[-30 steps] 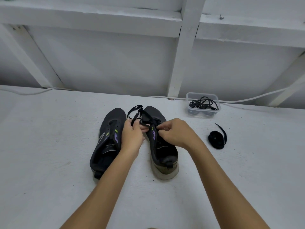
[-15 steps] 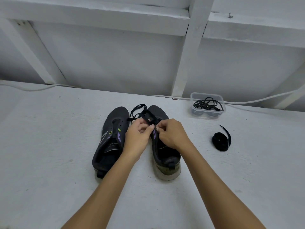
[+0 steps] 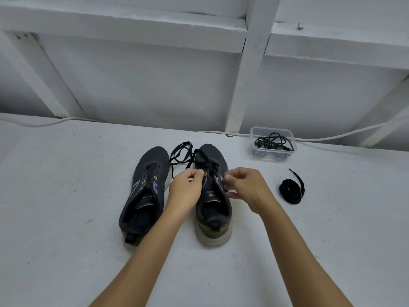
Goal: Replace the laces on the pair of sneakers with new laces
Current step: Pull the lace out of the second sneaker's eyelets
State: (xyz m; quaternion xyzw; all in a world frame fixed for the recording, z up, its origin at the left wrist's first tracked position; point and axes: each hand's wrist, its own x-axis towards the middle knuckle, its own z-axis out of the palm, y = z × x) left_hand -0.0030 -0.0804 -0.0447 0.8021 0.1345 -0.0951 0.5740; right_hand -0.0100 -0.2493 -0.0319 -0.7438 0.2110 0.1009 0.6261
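The hands have moved apart since half a second ago; the left hand (image 3: 184, 191) pinches the lace (image 3: 180, 152), the right hand (image 3: 245, 188) is curled at the right sneaker (image 3: 212, 191), its hold unclear; the lace is soft and light, best pinched near its tip; its loop lies at 12 o'clock.

Matt knit sneakers (image 3: 146, 185), clear plastic tub (image 3: 272, 147)

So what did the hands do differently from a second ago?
The left hand and right hand moved apart, pulling the flat black lace through the right dark sneaker. Both hands still pinch it. The left dark sneaker, coiled black lace and clear plastic tub stayed put.
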